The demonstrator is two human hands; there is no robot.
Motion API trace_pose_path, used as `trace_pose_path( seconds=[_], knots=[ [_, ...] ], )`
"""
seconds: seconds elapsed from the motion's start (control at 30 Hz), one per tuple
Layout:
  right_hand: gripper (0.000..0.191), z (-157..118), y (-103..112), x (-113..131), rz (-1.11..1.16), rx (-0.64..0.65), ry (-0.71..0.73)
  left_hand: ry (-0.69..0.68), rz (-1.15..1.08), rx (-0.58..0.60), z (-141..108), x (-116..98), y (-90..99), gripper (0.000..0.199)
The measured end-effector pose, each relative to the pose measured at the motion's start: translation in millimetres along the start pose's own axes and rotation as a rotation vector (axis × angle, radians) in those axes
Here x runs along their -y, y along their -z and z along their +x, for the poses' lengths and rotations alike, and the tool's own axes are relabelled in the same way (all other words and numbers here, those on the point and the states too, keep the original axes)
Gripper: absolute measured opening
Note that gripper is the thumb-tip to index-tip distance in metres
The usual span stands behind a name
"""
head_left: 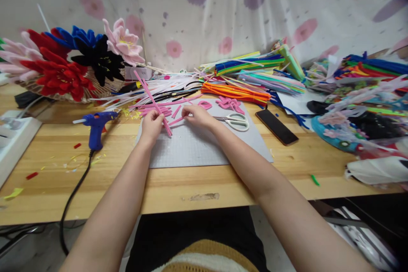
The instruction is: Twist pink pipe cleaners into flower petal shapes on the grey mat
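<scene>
Long pink pipe cleaners [148,90] are pinched in my left hand [152,125], slanting up and to the left, with their lower ends past my thumb. My right hand [196,115] is closed, fingertips together, at the end of a pink strip [177,121] that reaches toward the left hand. Short cut pink pieces [164,111] lie behind my left hand on the grey cutting mat [191,148]. Behind the right hand are a pink loop [205,104] and a folded pink shape [230,104]. Scissors [237,121] with white handles rest beside my right wrist.
A blue glue gun [97,129] stands at left, its cord running over the table edge. Fuzzy flowers [66,76] fill the back left. Bundled orange pipe cleaners [236,91] lie behind the mat. A phone [276,126] and a plastic-wrapped pile [366,123] are at right.
</scene>
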State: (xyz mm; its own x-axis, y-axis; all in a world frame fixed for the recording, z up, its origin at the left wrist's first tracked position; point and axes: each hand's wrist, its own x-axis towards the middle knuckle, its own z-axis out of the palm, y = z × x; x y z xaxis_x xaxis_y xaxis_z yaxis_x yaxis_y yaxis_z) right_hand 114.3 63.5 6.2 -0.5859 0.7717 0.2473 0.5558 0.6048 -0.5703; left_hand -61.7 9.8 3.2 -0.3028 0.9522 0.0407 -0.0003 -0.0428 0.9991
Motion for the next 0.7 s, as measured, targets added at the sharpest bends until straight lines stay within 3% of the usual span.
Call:
trace_pose_path(
  seconds=[0.13,0.27,0.4,0.53,0.7],
  knots=[
    [0.005,-16,-1,2,0.406,-0.048,-0.043,0.135,-0.017,0.221,-9,3,-7.8,0.017],
    [0.015,-20,-15,0,0.678,-0.211,-0.121,0.163,-0.051,0.395,-21,2,-15.3,0.025],
    [0.027,-18,-27,2,0.829,-0.285,-0.204,0.16,-0.059,0.426,-27,2,-20.8,0.026],
    [0.032,-21,-30,4,0.922,-0.235,-0.308,0.164,-0.032,0.392,-27,3,-23.9,0.026],
    [0.029,-26,-27,5,1.013,-0.178,-0.309,0.158,-0.016,0.338,-27,4,-25.8,0.026]
  ],
)
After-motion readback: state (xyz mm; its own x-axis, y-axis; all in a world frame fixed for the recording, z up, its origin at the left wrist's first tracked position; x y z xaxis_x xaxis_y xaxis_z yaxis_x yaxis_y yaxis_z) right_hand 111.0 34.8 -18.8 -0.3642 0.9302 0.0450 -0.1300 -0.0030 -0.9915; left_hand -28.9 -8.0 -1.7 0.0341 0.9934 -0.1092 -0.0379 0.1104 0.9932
